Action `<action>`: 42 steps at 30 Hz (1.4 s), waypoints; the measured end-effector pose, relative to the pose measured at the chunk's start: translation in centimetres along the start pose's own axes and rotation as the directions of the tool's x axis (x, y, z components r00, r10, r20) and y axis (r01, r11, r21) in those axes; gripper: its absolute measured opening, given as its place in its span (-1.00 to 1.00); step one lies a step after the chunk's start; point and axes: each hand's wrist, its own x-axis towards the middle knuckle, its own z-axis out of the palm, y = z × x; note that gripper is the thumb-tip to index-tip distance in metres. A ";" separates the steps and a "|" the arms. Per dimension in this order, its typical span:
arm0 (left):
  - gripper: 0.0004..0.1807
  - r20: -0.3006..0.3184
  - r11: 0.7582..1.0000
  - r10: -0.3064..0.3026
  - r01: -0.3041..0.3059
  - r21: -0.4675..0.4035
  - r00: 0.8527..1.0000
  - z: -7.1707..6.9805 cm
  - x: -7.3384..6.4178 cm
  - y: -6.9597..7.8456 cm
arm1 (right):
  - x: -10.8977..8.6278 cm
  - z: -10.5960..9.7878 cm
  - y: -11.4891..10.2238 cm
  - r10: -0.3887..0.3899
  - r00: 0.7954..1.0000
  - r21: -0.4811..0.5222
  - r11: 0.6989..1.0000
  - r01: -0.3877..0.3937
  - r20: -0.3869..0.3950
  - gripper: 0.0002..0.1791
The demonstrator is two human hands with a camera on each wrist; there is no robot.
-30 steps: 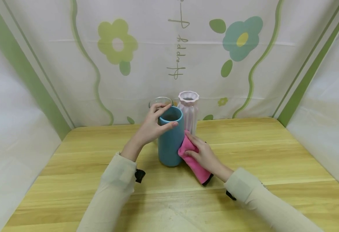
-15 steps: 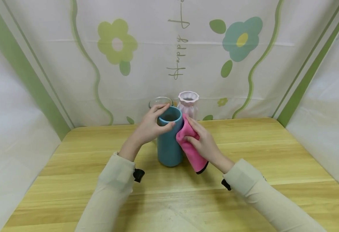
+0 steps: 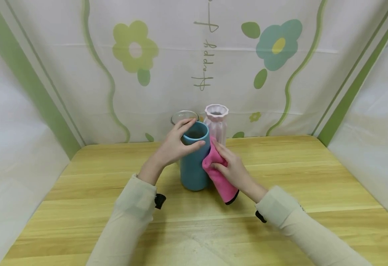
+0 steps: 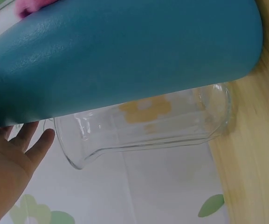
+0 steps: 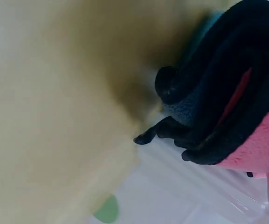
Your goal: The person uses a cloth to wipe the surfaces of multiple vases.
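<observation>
A tall blue vase stands upright on the wooden table. My left hand holds it at the top, thumb on the near side of the rim and fingers on the far side. In my right hand is a folded pink cloth, pinched between thumb and fingers and laid against the vase's right side. The right wrist view shows the cloth's black edging close up. Blue wall fills much of the left wrist view, with left fingers at its mouth end.
Close behind the blue vase stands a clear glass vessel with a flared mouth. A pale pink fluted vase is behind to the right. White flower-printed fabric rises at the table's back edge; the wooden tabletop extends to both sides.
My right hand has moved the cloth up along the blue vase's side, then slightly back down. The left hand and the vase stay nearly in place.
</observation>
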 end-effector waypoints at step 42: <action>-0.23 -0.050 0.997 -0.009 0.013 0.080 0.999 0.3 0.0 0.1 | -1.2 0.9 0.9 0.050 0.998 0.033 0.998 -0.052 0.038 -0.18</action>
